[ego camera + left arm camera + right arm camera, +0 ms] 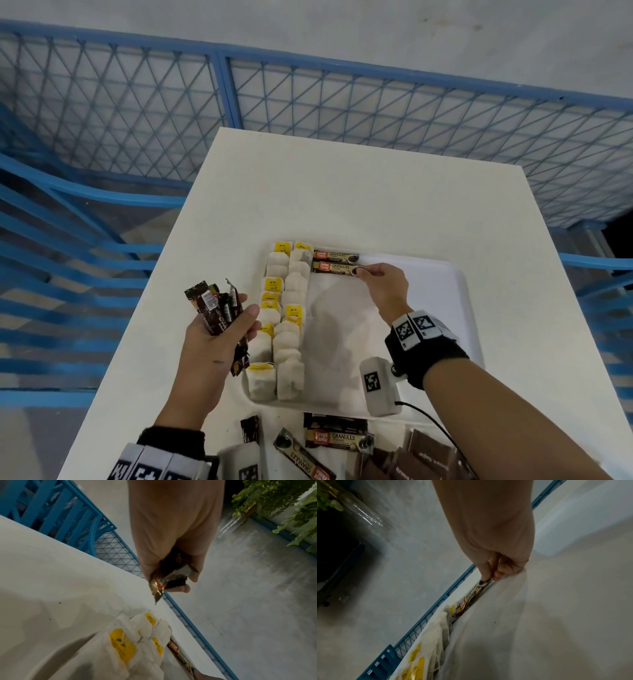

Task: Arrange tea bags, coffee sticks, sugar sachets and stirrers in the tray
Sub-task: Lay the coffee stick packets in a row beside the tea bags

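A white tray [455, 284] lies on the white table. Two columns of tea bags [286, 318] with yellow tags fill its left side. At the far end, one coffee stick [335, 255] lies flat beside the tea bags. My right hand [371, 271] pinches the right end of a second coffee stick [334, 267] just below it, seen too in the right wrist view [476, 592]. My left hand [222, 329] hovers left of the tray, gripping a bunch of dark coffee sticks [217, 305], whose ends show under the fingers [164, 580].
Loose coffee sticks [337, 439] and brown sachets [424, 455] lie on the table [342, 192] in front of the tray. A blue mesh fence [308, 102] rings the table. The tray's middle and right are lined with white paper [342, 325].
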Action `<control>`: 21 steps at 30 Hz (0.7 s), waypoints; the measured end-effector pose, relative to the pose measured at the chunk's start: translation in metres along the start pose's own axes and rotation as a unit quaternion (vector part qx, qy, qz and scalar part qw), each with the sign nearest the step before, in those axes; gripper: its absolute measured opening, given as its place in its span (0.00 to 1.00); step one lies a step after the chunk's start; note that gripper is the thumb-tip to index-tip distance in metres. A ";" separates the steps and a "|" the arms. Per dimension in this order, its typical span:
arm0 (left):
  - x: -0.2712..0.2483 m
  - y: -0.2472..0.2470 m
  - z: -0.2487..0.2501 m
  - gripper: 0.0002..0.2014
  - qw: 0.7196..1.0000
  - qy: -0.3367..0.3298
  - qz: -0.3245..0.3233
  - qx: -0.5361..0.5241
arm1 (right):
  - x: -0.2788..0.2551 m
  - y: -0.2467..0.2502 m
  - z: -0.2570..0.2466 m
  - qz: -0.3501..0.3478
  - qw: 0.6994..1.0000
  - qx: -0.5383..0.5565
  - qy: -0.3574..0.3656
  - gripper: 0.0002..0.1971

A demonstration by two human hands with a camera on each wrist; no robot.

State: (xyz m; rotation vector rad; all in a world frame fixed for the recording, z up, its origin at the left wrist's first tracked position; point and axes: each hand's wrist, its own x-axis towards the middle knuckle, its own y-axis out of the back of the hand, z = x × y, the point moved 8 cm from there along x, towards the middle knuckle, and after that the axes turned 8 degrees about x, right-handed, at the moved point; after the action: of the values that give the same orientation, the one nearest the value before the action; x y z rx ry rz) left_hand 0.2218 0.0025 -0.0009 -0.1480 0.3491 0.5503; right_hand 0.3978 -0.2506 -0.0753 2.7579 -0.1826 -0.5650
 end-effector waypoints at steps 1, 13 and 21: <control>0.001 0.000 0.000 0.10 1.000 0.001 0.003 0.000 | 0.000 -0.002 -0.002 0.001 1.000 -0.010 0.005 0.05; 0.000 -0.008 -0.001 0.06 1.000 0.009 -0.016 0.008 | 0.006 -0.005 -0.008 0.011 0.998 -0.060 0.016 0.08; -0.008 -0.022 0.004 0.20 0.997 -0.015 -0.050 0.063 | -0.044 -0.015 -0.031 -0.057 0.996 -0.018 0.070 0.06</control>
State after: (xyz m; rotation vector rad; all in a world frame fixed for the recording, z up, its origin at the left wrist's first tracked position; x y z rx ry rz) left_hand 0.2288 -0.0192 0.0070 -0.0347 0.3439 0.4303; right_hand 0.3708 -0.2193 -0.0378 2.7727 0.0188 -0.3963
